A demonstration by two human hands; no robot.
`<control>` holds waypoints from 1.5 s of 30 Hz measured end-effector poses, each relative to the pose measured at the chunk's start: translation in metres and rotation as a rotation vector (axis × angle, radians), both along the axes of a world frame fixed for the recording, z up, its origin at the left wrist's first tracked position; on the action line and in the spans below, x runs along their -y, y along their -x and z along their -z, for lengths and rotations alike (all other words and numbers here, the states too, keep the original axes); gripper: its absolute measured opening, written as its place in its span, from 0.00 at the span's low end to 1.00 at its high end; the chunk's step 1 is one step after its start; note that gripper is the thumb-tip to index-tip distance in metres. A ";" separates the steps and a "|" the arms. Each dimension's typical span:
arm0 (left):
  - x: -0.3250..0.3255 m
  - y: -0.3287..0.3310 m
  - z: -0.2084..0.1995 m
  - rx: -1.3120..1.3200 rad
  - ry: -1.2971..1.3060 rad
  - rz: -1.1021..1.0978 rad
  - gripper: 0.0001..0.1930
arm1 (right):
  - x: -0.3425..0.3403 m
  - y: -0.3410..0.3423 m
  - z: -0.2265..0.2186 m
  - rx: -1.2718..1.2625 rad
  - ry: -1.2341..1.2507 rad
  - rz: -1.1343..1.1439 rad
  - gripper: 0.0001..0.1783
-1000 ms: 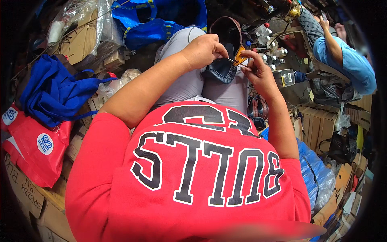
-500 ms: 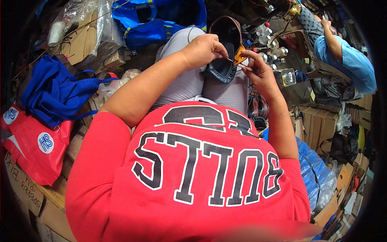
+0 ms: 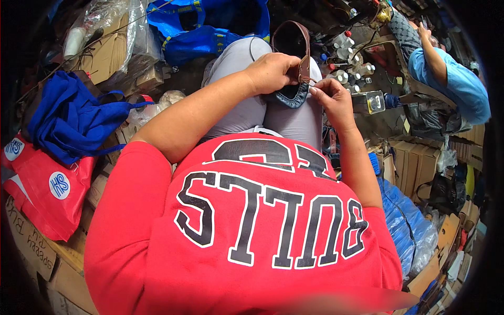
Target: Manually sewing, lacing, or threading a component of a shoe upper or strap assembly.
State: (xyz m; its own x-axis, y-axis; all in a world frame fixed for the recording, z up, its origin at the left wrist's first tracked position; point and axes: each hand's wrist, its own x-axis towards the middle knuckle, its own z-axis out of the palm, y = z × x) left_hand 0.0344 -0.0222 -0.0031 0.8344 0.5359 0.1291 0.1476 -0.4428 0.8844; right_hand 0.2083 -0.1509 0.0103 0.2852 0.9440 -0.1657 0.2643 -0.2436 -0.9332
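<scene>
A moccasin-style leather shoe (image 3: 292, 98) rests across my grey-trousered thighs. Its dark blue toe has a gathered edge and points toward me, while the brown collar (image 3: 303, 35) arches away. My left hand (image 3: 272, 72) is closed, thumb and fingers pinching the brown leather edge at the shoe's middle; part of the shoe is hidden behind it. Just right of the toe, my right hand (image 3: 334, 101) pinches a thin cord (image 3: 311, 86) between thumb and forefinger, close to the shoe's edge. A thin dark strand (image 3: 252, 46) loops over my left knee, beyond the left hand.
Several small bottles (image 3: 352, 68) stand right of my knees, near a clear squarish bottle (image 3: 375, 103). A blue bag (image 3: 197, 39) lies beyond my left knee. Blue cloth (image 3: 73, 118) and a red bag (image 3: 47, 191) are at left. Another person in light blue (image 3: 449, 79) sits at far right.
My left hand has moved right and now grips the shoe's edge. The orange, holed flap between my hands no longer shows. My right hand has shifted slightly and its fingers have drawn together.
</scene>
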 end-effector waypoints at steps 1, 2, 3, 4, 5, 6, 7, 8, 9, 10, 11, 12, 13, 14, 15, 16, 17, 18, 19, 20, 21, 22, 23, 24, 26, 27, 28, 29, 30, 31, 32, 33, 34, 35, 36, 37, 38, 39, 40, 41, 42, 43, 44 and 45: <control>0.000 -0.001 0.000 0.006 0.006 -0.004 0.09 | -0.002 -0.001 0.001 -0.012 0.001 0.005 0.06; 0.000 -0.002 0.000 0.012 0.012 -0.007 0.10 | -0.004 -0.001 0.001 -0.024 0.003 0.010 0.06; 0.000 -0.003 0.000 0.013 0.012 -0.008 0.10 | -0.006 -0.001 0.000 -0.023 0.003 0.009 0.06; 0.000 -0.003 0.000 -0.008 -0.026 -0.001 0.10 | -0.009 0.000 -0.001 -0.033 0.008 0.002 0.06; 0.000 -0.004 -0.001 -0.030 -0.064 0.006 0.10 | -0.012 0.002 -0.003 -0.043 0.014 -0.005 0.05; -0.001 -0.005 0.000 -0.029 -0.064 0.004 0.10 | -0.016 0.005 -0.006 -0.043 0.014 -0.008 0.05; -0.002 -0.007 0.001 -0.062 -0.134 0.011 0.10 | -0.021 0.009 -0.008 -0.022 0.038 -0.021 0.05; -0.002 -0.007 0.002 -0.095 -0.204 0.017 0.10 | -0.023 0.011 -0.009 -0.001 0.063 -0.035 0.05; -0.002 -0.006 0.000 -0.095 -0.203 0.018 0.10 | -0.023 0.010 -0.009 -0.001 0.063 -0.034 0.05; -0.003 -0.004 -0.002 -0.088 -0.264 0.028 0.09 | -0.023 0.009 -0.008 -0.003 0.055 -0.053 0.05; -0.003 -0.002 -0.004 -0.082 -0.325 0.038 0.08 | -0.022 0.008 -0.008 -0.005 0.046 -0.073 0.06; -0.003 0.001 -0.007 -0.081 -0.327 0.039 0.08 | -0.020 0.005 -0.005 -0.005 0.045 -0.072 0.06; -0.003 0.005 -0.012 -0.107 -0.363 0.076 0.07 | -0.018 0.002 -0.001 0.014 0.003 -0.117 0.06; -0.002 0.009 -0.014 -0.132 -0.400 0.114 0.06 | -0.015 -0.002 0.001 0.033 -0.039 -0.161 0.07; -0.003 0.018 -0.012 -0.137 -0.400 0.106 0.06 | -0.014 -0.003 -0.010 0.112 -0.035 -0.210 0.07; -0.003 0.025 -0.010 -0.125 -0.403 0.080 0.05 | -0.011 -0.011 -0.010 0.113 -0.037 -0.207 0.07; -0.003 0.028 -0.009 -0.112 -0.408 0.055 0.05 | -0.008 -0.020 -0.010 0.060 -0.021 -0.179 0.07; -0.002 0.029 -0.011 -0.114 -0.406 0.057 0.05 | -0.006 -0.019 -0.014 0.004 -0.003 -0.154 0.07; 0.000 0.029 -0.013 -0.149 -0.401 0.031 0.05 | -0.006 -0.018 -0.019 -0.012 0.082 -0.147 0.05; 0.001 0.029 -0.015 -0.182 -0.397 0.006 0.06 | -0.006 -0.015 -0.023 -0.013 0.083 -0.144 0.05; 0.001 0.027 -0.015 -0.186 -0.400 0.001 0.06 | -0.010 -0.005 -0.031 0.297 -0.005 -0.257 0.04; 0.003 0.021 -0.014 -0.211 -0.247 0.030 0.07 | -0.013 0.002 -0.039 0.609 -0.093 -0.359 0.03; 0.004 0.017 -0.013 -0.236 -0.093 0.058 0.08 | -0.017 0.008 -0.045 0.913 -0.101 -0.486 0.05; 0.005 0.013 -0.014 -0.234 -0.098 0.062 0.08 | -0.020 0.015 -0.050 0.916 -0.103 -0.480 0.05; 0.003 0.008 -0.016 -0.346 -0.151 0.125 0.11 | -0.026 0.027 -0.054 1.213 0.029 -0.623 0.06; 0.001 0.008 -0.014 -0.344 -0.157 0.128 0.11 | -0.027 0.026 -0.053 1.264 0.073 -0.649 0.08; -0.001 0.012 -0.012 -0.308 -0.233 0.149 0.10 | -0.027 0.022 -0.050 1.266 0.071 -0.644 0.08; -0.003 0.016 -0.009 -0.273 -0.309 0.170 0.09 | -0.025 0.015 -0.046 1.155 0.004 -0.655 0.07; -0.003 0.020 -0.013 -0.275 -0.312 0.171 0.09 | -0.025 0.009 -0.043 1.040 -0.062 -0.665 0.07; -0.001 0.026 -0.015 -0.263 -0.442 0.198 0.09 | -0.022 0.006 -0.039 1.038 -0.065 -0.662 0.07; 0.002 0.032 -0.018 -0.251 -0.571 0.226 0.08 | -0.018 0.003 -0.037 1.070 -0.098 -0.648 0.06; 0.004 0.042 -0.016 -0.219 -0.722 0.192 0.08 | -0.016 0.002 -0.033 1.097 -0.141 -0.643 0.05; -0.001 0.055 -0.017 -0.253 -0.733 0.159 0.07 | -0.009 -0.008 -0.029 1.089 -0.142 -0.641 0.05; -0.007 0.073 -0.017 -0.287 -0.744 0.126 0.07 | 0.001 -0.028 -0.024 1.161 -0.029 -0.558 0.05; -0.019 0.096 -0.011 -0.291 -0.701 0.070 0.05 | 0.012 -0.046 -0.021 1.233 0.084 -0.472 0.04; -0.025 0.117 -0.014 -0.329 -0.614 -0.062 0.05 | 0.028 -0.063 -0.017 0.951 0.184 -0.298 0.03; -0.033 0.136 -0.006 -0.213 -0.480 -0.190 0.05 | 0.037 -0.077 -0.015 0.669 0.266 -0.132 0.03; -0.035 0.143 -0.015 -0.127 -0.157 -0.303 0.02 | 0.042 -0.091 -0.012 0.279 0.192 0.017 0.07; -0.038 0.142 -0.029 -0.043 0.070 -0.290 0.03 | 0.036 -0.090 -0.031 0.130 0.108 0.067 0.08; -0.035 0.132 -0.042 0.121 0.159 -0.271 0.04 | 0.027 -0.089 -0.032 -0.164 -0.060 0.117 0.08; -0.028 0.108 -0.058 0.290 0.242 -0.245 0.05 | 0.015 -0.086 -0.033 -0.453 -0.237 0.171 0.08; -0.018 0.084 -0.068 0.486 0.379 -0.147 0.06 | -0.003 -0.070 -0.039 -0.612 -0.358 0.125 0.09; -0.007 0.062 -0.076 0.683 0.514 -0.045 0.07 | -0.021 -0.044 -0.047 -0.769 -0.476 0.074 0.10; 0.007 0.047 -0.078 0.678 0.673 0.091 0.08 | -0.033 -0.010 -0.060 -0.868 -0.457 0.029 0.10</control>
